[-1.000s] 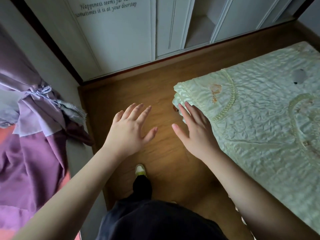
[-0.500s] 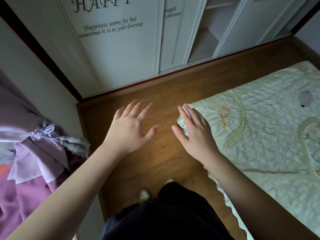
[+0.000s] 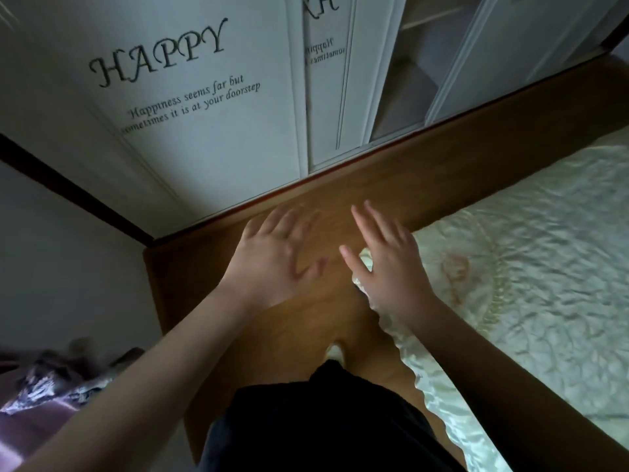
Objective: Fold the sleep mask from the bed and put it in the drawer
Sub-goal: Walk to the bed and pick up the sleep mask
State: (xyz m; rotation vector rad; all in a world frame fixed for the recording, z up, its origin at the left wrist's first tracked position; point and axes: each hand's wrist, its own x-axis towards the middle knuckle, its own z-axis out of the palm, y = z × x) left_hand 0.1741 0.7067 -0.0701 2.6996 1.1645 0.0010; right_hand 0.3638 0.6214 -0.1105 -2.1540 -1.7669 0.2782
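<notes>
My left hand [image 3: 272, 257] hovers over the wooden floor [image 3: 306, 321], fingers spread, holding nothing. My right hand [image 3: 388, 264] is open too, held above the near corner of the bed [image 3: 531, 267], which is covered with a pale green quilted satin spread. No sleep mask and no drawer show in this view. The picture is slightly blurred from motion.
A white wardrobe [image 3: 211, 107] with "HAPPY" lettering stands straight ahead; one section [image 3: 408, 80] further right shows open shelves. A purple curtain [image 3: 44, 386] bunches at the lower left against the grey wall. My dark trousers and a light shoe [image 3: 335, 352] are below.
The view has tilted up and moved toward the wardrobe. The dark spot on the bedspread has left the view. Both hands stay open and have risen in the picture.
</notes>
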